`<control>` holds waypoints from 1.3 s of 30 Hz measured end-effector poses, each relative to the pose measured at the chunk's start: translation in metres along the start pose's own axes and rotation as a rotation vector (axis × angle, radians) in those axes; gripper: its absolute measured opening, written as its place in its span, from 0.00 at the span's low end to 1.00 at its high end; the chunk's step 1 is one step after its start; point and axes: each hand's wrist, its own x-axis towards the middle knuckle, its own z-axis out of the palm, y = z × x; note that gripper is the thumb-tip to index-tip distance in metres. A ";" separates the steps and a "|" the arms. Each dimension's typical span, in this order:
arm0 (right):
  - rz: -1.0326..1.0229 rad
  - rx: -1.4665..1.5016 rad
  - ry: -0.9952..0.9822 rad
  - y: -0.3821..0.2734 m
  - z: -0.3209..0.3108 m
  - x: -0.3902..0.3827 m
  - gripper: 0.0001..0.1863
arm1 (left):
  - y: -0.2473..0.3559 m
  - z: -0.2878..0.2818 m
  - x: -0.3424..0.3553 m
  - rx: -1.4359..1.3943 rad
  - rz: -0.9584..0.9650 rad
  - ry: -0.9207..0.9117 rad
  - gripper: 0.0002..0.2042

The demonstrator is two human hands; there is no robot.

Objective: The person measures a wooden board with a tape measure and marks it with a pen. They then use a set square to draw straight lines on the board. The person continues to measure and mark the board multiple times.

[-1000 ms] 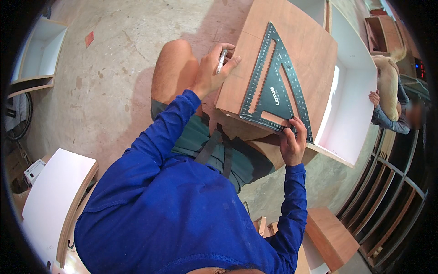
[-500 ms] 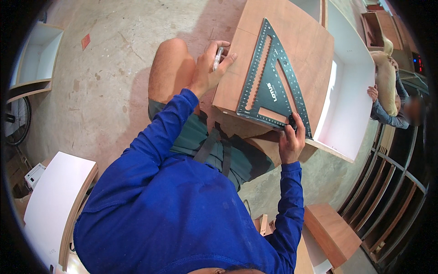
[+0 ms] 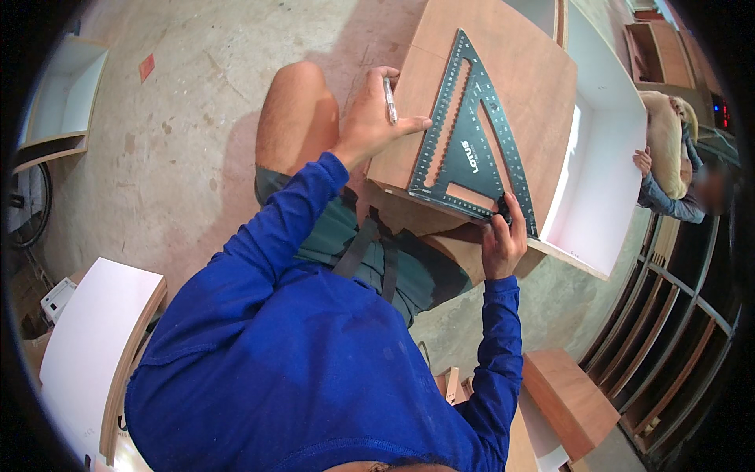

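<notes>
A dark green triangular rafter square (image 3: 452, 161) lies flat on a reddish-brown plywood panel (image 3: 523, 67), with slots and pale scale marks. My left hand (image 3: 371, 118) is closed around a clear-barrelled pen (image 3: 390, 101) at the panel's left edge. Its thumb stretches over the wood to the square's long left side. My right hand (image 3: 503, 238) grips the square's near edge close to the lower right corner, index finger on top. By those fingertips is a small black thing (image 3: 501, 206), partly hidden, whose kind I cannot make out.
The panel tops a cabinet with a white-lined open compartment (image 3: 594, 173) at right. Beyond it, another person's hand (image 3: 642, 161) rests near its edge. A white board (image 3: 98, 346) stands lower left, a wooden box (image 3: 570, 401) lower right, and a dark rack (image 3: 676, 315) at far right.
My left hand has shifted slightly right, its thumb now reaching the square's edge, and the pen has tilted. The right hand and the square stay in place. The other person has moved slightly.
</notes>
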 end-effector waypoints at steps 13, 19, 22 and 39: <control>-0.008 -0.013 0.007 0.002 -0.001 0.000 0.10 | -0.015 0.010 -0.001 -0.132 0.069 0.024 0.51; -0.022 -0.024 0.016 0.004 0.001 -0.001 0.11 | -0.016 0.012 -0.001 -0.165 0.053 0.020 0.51; -0.025 -0.029 0.015 0.005 0.001 -0.001 0.11 | -0.017 0.012 -0.001 -0.138 0.075 0.031 0.50; 0.018 -0.084 -0.034 0.011 -0.008 0.010 0.23 | -0.018 0.015 0.000 -0.254 0.076 0.046 0.49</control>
